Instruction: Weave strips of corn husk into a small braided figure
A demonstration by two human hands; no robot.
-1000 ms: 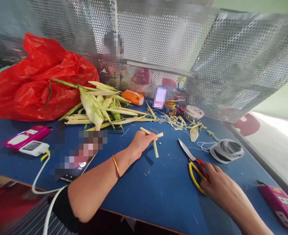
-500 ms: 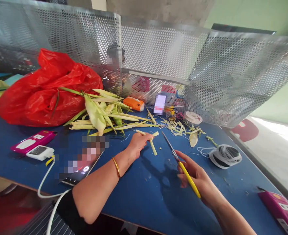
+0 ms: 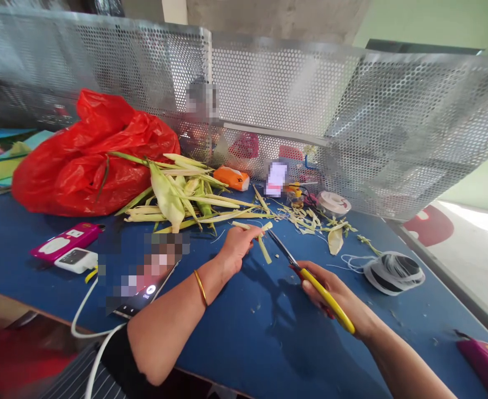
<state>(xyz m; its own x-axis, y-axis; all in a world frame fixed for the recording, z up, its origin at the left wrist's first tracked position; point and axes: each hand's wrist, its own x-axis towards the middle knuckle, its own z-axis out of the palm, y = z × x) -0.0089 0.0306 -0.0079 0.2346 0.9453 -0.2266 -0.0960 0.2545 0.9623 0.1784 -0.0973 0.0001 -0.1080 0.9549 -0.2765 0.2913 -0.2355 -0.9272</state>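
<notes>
A perforated metal screen (image 3: 268, 83) bounds the far side of the blue table (image 3: 235, 343), whose right edge runs beyond the spool of thread (image 3: 394, 272). The red bag (image 3: 73, 172) and, against it, the husk pile (image 3: 169, 199) take up the far left, ahead of the left hand. Between the two forearms the tabletop lies bare but for tiny scraps, leaving the right hand (image 3: 327, 285) room toward the person. Its fingers are curled around the scissors (image 3: 327, 299); how they sit in the loops is partly hidden. The scissors' long axis slants away and leftward, tips just beside the strips; whether blade touches strip, or how far the blades are parted, I cannot tell. The left hand (image 3: 237, 246) is the nearer one, thumb and fingers pinched together on the crossed husk strips (image 3: 265, 250) at table centre. One strip runs roughly sideways through the pinch, its short end poking out toward the scissor tips; the other hangs rightward and toward the person.
</notes>
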